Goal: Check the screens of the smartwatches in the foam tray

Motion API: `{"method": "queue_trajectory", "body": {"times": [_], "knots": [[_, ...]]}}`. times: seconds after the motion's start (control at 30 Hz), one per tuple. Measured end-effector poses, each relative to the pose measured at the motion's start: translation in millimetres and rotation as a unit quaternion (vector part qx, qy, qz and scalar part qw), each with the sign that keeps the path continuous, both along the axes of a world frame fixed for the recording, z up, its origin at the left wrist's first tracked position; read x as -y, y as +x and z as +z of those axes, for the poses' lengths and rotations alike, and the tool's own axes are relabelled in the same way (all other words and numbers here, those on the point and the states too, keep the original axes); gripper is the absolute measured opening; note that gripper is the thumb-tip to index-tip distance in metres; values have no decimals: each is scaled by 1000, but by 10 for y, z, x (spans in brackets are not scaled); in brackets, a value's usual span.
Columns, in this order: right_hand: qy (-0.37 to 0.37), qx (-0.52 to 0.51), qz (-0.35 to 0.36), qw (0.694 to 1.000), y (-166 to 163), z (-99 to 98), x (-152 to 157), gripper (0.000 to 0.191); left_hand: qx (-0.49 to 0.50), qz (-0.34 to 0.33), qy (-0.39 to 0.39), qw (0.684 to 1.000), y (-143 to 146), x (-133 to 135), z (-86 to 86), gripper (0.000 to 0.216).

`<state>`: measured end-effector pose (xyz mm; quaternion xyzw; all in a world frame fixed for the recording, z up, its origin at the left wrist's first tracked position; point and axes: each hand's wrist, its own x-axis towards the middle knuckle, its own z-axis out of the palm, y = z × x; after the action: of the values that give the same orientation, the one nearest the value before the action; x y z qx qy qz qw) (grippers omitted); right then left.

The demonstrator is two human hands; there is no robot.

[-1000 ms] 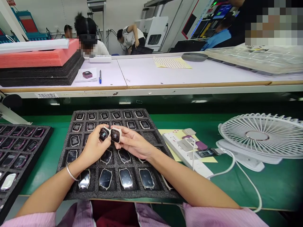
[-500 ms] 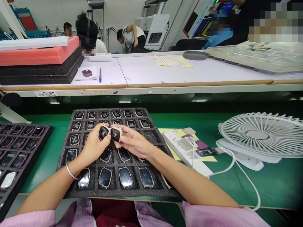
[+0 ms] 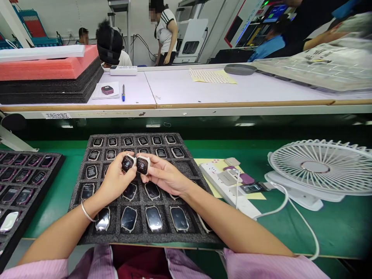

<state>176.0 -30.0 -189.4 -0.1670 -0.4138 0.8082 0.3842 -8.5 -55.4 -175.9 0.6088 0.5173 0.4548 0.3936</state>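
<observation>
We count two watches in our hands: the left watch [image 3: 128,163] in the left hand [image 3: 118,172] and the right watch [image 3: 142,165] in the right hand [image 3: 162,174]. Both are over the middle of one grey tray [image 3: 145,238] on the bench [image 3: 343,224]. Its back row of watches [image 3: 128,142] numbers six; its front row of watches [image 3: 154,218] shows four plainly and a fifth partly behind our right forearm. The middle rows are too covered for us to count. To the right we find one fan [image 3: 315,166] and one power strip [image 3: 247,205]; on the shelf [image 3: 186,93], one pen [image 3: 123,93].

Our forearms reach inward from both sides, and the hands meet side by side, faces of the watches turned up towards us. Each grip is closed on its own watch, thumb on the near side and fingers round the far side; whether the two cases touch, we cannot tell.

The held watches have pale cases and dark, rounded-square screens, faintly lit. The tray is speckled foam cut into square pockets, the bench smooth and green, the fan's round guard white and ribbed, and the bracelet [image 3: 86,211] on our left wrist a thin, silvery ring.
</observation>
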Motion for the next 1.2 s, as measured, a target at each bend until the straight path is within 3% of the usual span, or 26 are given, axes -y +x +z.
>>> {"method": "queue_trajectory", "body": {"times": [0.67, 1.2], "knots": [[1, 0, -1, 1000, 5, -7, 10, 44, -18, -5, -5, 1000, 10, 17, 38, 42], [-12, 18, -16, 1000, 5, 34, 18, 47, 57, 7, -20, 998, 31, 3, 63, 35]]}}
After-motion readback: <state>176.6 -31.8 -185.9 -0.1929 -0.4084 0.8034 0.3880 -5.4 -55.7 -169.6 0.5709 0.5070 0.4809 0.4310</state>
